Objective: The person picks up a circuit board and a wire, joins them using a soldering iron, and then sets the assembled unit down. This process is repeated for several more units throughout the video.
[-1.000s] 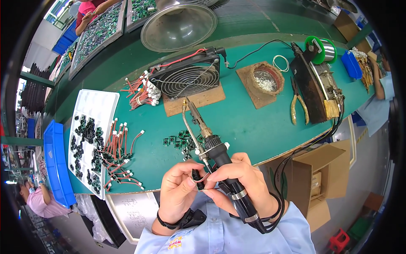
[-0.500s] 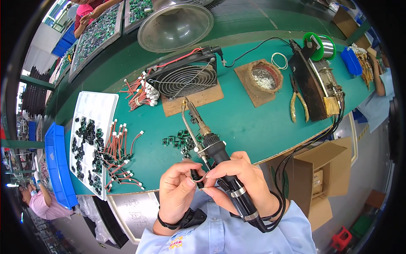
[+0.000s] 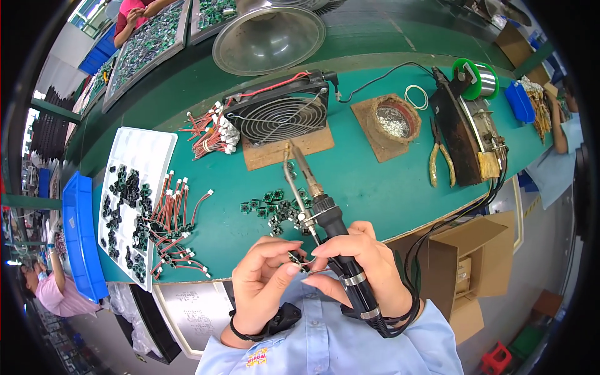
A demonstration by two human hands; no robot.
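Between the thumb and fingers of my left hand (image 3: 259,287) is a small dark circuit board (image 3: 296,257). My right hand (image 3: 378,278) is wrapped round a black soldering iron (image 3: 329,216) with a thin metal feed tube (image 3: 292,181) clamped along it; the tip points away over the table. The right thumb and forefinger also reach to a thin wire (image 3: 319,270) beside the board; whether it is joined there I cannot tell. Beyond my hands lie loose small green-and-black boards (image 3: 278,209). Left of them, boards with red-and-white wire leads (image 3: 175,209) lie beside a white tray (image 3: 159,147).
A fan (image 3: 281,115) stands on a wooden base, with bundled connector leads (image 3: 215,134) to its left. Rightward are a solder pot (image 3: 397,119), pliers (image 3: 441,153), a solder spool (image 3: 481,78) and a metal stand (image 3: 459,134). A blue bin (image 3: 81,237) hangs at the left edge. Other people work nearby.
The board in my left hand has turned and shows more of its flat face. The iron has tilted slightly, and the whole view has shifted a little.
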